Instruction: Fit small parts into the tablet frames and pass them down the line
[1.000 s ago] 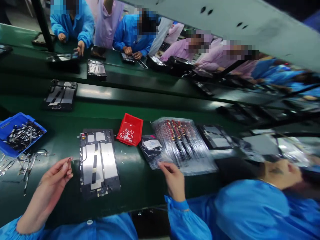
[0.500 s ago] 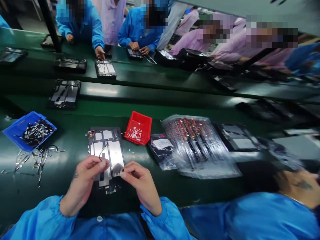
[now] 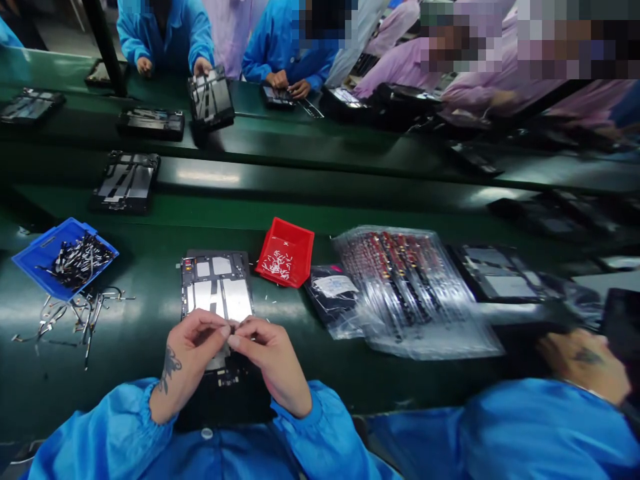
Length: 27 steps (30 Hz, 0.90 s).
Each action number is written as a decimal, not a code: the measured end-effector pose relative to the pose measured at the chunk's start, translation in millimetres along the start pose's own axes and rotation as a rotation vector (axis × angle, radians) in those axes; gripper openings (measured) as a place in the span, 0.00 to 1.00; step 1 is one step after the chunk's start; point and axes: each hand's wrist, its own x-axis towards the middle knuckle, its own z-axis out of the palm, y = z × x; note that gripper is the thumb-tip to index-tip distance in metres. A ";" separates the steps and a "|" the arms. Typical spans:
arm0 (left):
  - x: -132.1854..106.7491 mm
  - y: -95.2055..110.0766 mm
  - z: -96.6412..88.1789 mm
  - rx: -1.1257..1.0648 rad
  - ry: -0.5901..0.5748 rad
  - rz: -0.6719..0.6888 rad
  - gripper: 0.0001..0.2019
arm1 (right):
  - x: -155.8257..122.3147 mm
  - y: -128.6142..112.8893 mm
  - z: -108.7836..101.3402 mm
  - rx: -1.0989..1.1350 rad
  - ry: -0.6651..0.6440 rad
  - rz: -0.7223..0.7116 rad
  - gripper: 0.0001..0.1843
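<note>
The left hand [image 3: 194,347] and right hand [image 3: 273,363] meet in a narrow fingertip pinch above the lower part of a tablet back housing [image 3: 216,283], which lies near the front edge of the green bench [image 3: 110,393]. The fingers hide whatever they pinch, and it cannot be made out. Half a second ago the hands stood slightly apart around a thin dark cable; now they have closed together and no cable shows.

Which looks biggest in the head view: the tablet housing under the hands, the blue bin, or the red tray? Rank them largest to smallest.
1. Tablet housing and blue bin: too alike to rank, and the housing is partly hidden.
2. Red tray: smallest.
</note>
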 end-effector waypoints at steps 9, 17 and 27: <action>1.1 17.7 -8.5 0.247 -0.073 0.171 0.03 | 6.4 -2.8 -4.2 0.159 -0.115 0.222 0.17; 4.6 29.2 -9.4 0.338 -0.148 0.247 0.06 | 9.2 -2.7 -8.2 0.276 -0.227 0.350 0.18; 2.2 19.1 -11.8 0.339 -0.165 0.294 0.06 | 10.8 1.5 -7.6 0.300 -0.209 0.401 0.20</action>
